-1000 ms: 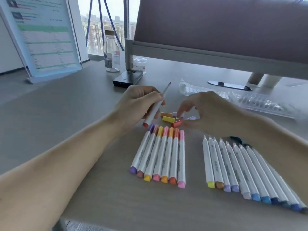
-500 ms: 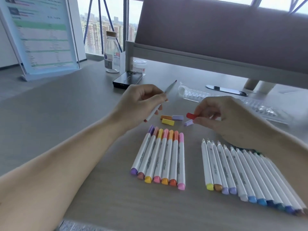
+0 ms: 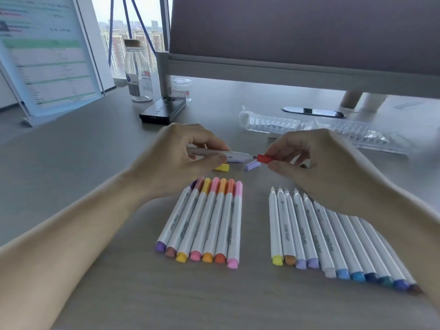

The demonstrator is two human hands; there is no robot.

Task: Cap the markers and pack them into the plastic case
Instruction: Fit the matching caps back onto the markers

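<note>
1. Markers lay in two rows on the bench: seven capped markers at lower centre, and a longer fan of uncapped markers at lower right, their bare tips pointing up the frame.
2. Our left hand was closed around one white marker at centre frame, held roughly level with its tip toward the right.
3. Our right hand pinched a red cap between thumb and fingers, its mouth just beside the marker tip; we could not tell whether they touched.
4. We judged the task well short of half done: seven capped, one being capped, the whole right row left, and nothing packed.
5. The plastic case lay open and seemingly empty at upper right, behind our right hand.
6. Two loose caps sat under our hands: a yellow cap and a lilac cap. Others may have been hidden.
7. Around us stood a glass bottle, a small jar, a black box and a document stand at upper left, all well apart from the work.
8. Nothing blocked the capping; our right forearm lay over part of the uncapped row.
</note>
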